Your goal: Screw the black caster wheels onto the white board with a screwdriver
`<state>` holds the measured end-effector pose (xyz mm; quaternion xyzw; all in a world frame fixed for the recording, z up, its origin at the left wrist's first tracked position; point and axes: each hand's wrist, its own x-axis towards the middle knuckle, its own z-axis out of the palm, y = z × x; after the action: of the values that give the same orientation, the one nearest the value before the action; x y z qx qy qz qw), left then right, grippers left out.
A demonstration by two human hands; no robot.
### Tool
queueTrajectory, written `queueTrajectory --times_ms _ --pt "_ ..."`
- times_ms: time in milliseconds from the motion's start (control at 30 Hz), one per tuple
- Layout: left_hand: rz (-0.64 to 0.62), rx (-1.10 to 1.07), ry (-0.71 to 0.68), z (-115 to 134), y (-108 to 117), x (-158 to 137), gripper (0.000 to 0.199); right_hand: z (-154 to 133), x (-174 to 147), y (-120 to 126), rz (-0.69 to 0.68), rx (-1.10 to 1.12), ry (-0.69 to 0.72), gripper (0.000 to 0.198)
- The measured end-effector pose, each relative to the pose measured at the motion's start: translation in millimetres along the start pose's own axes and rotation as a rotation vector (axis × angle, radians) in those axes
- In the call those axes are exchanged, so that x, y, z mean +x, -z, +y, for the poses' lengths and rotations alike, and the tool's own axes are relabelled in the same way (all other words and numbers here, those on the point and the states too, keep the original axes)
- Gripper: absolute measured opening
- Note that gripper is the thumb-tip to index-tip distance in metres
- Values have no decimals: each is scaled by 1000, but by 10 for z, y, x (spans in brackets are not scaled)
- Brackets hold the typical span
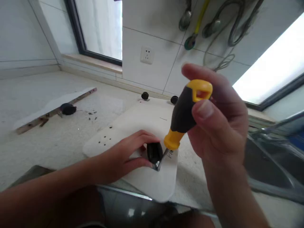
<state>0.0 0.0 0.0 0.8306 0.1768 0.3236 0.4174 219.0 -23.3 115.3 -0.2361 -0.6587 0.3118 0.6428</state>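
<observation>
My right hand point(220, 120) grips a screwdriver point(182, 112) with a black and yellow handle, thumb and fingers round its upper end. The shaft slants down to the metal plate of a black caster wheel point(155, 152). Around that caster, my left hand point(133, 152) is closed, holding it against a white board point(166, 183). Whether a screw sits under the tip is too small to tell. Two more black casters, a left one point(145, 95) and a right one point(174, 100), stand at the board's far edge. Several small dark holes mark the board's left part.
On the counter point(114, 107) to the left lie a narrow wooden strip point(54, 112), a loose black caster point(68, 109) and several tiny screws point(92, 115). A wall socket point(147, 55) and hoses point(235, 28) are behind. At right is a sink point(268, 164); the counter's front edge is close below.
</observation>
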Motion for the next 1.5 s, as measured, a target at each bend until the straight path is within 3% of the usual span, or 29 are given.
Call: queueTrajectory --times_ms 67,167,400,633,767,833,933,1033,1100,1233,1400,1500 --pt "1 17 8 -15 -4 -7 48 -65 7 47 -99 61 -50 28" --pt "2 29 12 -15 -6 -8 50 -104 11 64 -146 100 -97 31" --pt "32 28 -34 -16 -10 7 50 6 17 -50 75 -63 10 36" --pt "21 56 -36 -25 3 2 49 -76 39 31 -113 83 -121 45" --pt "21 23 -33 6 9 11 46 -34 27 -19 20 -32 5 35" --pt "20 10 -31 0 4 10 47 -25 23 -24 39 -42 1 32" --pt "17 20 -24 -30 -7 0 49 -60 22 17 -32 75 -101 28" --pt "17 42 -31 -51 -13 -11 51 -81 17 33 -90 137 -140 39" --pt "23 40 -34 -46 -12 -12 50 -55 11 0 -47 104 -105 40" --pt "32 19 -18 -22 -8 -3 50 9 9 -61 80 -29 -14 26" --pt "17 44 -17 -29 -2 -3 51 -60 16 23 -59 60 -166 43" --pt "18 44 -18 -27 2 -6 50 -84 10 40 -31 -10 -106 28"
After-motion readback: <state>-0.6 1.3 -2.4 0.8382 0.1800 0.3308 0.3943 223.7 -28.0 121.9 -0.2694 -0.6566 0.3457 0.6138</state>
